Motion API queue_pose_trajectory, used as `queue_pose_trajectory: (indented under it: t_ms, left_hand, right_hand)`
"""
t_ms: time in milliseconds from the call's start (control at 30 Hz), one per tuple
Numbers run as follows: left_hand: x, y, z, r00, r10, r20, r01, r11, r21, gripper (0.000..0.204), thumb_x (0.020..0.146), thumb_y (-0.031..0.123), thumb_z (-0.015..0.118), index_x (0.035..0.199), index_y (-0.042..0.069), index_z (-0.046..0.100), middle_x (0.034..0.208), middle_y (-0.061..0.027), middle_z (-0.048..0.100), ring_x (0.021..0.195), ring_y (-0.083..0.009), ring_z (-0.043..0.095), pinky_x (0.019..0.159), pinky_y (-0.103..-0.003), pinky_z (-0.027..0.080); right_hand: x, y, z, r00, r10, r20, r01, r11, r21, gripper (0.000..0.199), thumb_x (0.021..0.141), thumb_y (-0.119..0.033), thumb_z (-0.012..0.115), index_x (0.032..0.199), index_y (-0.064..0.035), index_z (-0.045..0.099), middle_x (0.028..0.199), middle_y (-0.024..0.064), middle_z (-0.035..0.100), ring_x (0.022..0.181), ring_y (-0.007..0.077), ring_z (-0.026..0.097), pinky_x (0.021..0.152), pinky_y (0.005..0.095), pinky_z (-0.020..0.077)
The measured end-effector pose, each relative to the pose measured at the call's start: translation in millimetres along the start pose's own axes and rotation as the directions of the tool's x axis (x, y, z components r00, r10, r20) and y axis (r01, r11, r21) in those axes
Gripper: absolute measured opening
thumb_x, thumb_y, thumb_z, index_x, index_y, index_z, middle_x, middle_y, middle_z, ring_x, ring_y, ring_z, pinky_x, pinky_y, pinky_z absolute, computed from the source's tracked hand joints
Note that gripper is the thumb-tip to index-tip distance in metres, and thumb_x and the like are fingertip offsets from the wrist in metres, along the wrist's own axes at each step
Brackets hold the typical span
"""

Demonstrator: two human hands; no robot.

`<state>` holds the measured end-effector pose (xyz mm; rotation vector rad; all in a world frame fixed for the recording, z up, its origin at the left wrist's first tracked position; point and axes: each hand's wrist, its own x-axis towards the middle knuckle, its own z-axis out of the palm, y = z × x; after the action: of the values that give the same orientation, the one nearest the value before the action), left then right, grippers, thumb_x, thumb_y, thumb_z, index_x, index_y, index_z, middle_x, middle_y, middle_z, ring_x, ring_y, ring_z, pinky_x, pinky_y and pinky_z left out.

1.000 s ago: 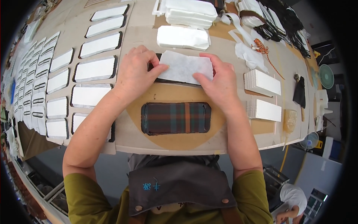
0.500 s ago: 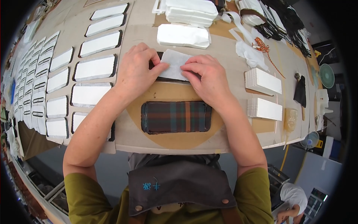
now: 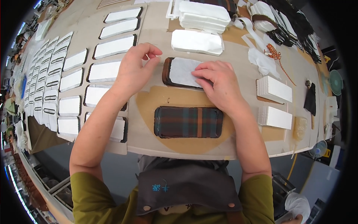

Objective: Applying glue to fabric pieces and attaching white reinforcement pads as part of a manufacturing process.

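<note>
In front of me a white rectangular sheet [image 3: 182, 71] lies on a dark fabric panel with rounded corners [image 3: 168, 79], whose brown and black border shows at the left. My right hand [image 3: 223, 84] covers the right end, thumb and fingertips closed together on the sheet. Just left of the panel my left hand [image 3: 136, 67] hovers, thumb and forefinger a little apart with nothing between them. Nearer to me rests a plaid fabric panel [image 3: 188, 122] in dark green, brown and orange, on a tan patch of the table [image 3: 145, 99].
White-topped panels with dark edges [image 3: 106, 71] lie in columns at the left. White sheets are stacked at the back [image 3: 197, 42]. At the right stand two stacks of white strips [image 3: 275, 89], a translucent bottle [image 3: 299, 128] and an orange cord [image 3: 274, 52].
My left hand has let go of the white sheet and lifted away to the left. The sheet now lies flat over the dark panel, my right hand still at its right end. The view has shifted slightly.
</note>
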<state>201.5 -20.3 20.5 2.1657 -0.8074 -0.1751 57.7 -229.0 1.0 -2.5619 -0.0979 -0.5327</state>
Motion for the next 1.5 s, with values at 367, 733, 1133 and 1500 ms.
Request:
queue_pose_trajectory:
  t_ms: [367,733,1133,1500]
  left_hand:
    - [-13.8,19.9,17.9,0.771,0.585,0.252,-0.635,0.676,0.373,0.025,0.087,0.001,0.061,0.111,0.004,0.066,0.116,-0.0065,0.065,0.111,-0.0279,0.057,0.100,-0.041,0.041]
    - [-18.8,33.5,30.9,0.846,0.477,0.237,-0.532,0.758,0.377,0.024,0.088,0.004,0.063,0.111,0.004,0.067,0.121,-0.0077,0.063,0.119,-0.0298,0.054,0.104,-0.044,0.037]
    - [7.0,59.1,95.9,0.782,0.562,0.269,-0.619,0.751,0.229,0.029,0.083,-0.001,0.062,0.110,0.005,0.070,0.101,-0.0087,0.061,0.098,-0.0292,0.059,0.087,-0.039,0.049]
    - [0.3,52.6,94.7,0.839,0.514,0.181,-0.538,0.834,0.123,0.026,0.085,0.004,0.068,0.110,0.007,0.072,0.111,-0.0099,0.060,0.102,-0.0291,0.058,0.091,-0.040,0.048]
  right_hand:
    - [1.4,1.5,1.9,0.998,-0.053,-0.018,0.053,0.999,0.002,0.012,0.082,-0.006,0.070,0.093,-0.0087,0.074,0.101,0.0016,0.071,0.096,0.0235,0.062,0.097,0.0389,0.0408]
    - [-17.4,2.4,-32.5,0.998,0.053,0.024,-0.050,0.991,-0.128,0.015,0.082,-0.004,0.067,0.095,-0.0093,0.073,0.102,0.0034,0.071,0.099,0.0257,0.062,0.098,0.0405,0.0403]
    - [-37.9,51.0,-14.3,0.775,0.609,-0.172,-0.489,0.749,0.448,0.023,0.090,-0.001,0.061,0.112,-0.0016,0.063,0.092,0.0116,0.070,0.078,0.0219,0.067,0.075,0.0334,0.0550]
    - [-38.1,50.9,-20.4,0.792,0.607,0.074,-0.506,0.582,0.636,0.054,0.076,-0.012,0.079,0.125,-0.0043,0.057,0.100,0.0053,0.062,0.079,0.0117,0.059,0.071,0.0275,0.0530]
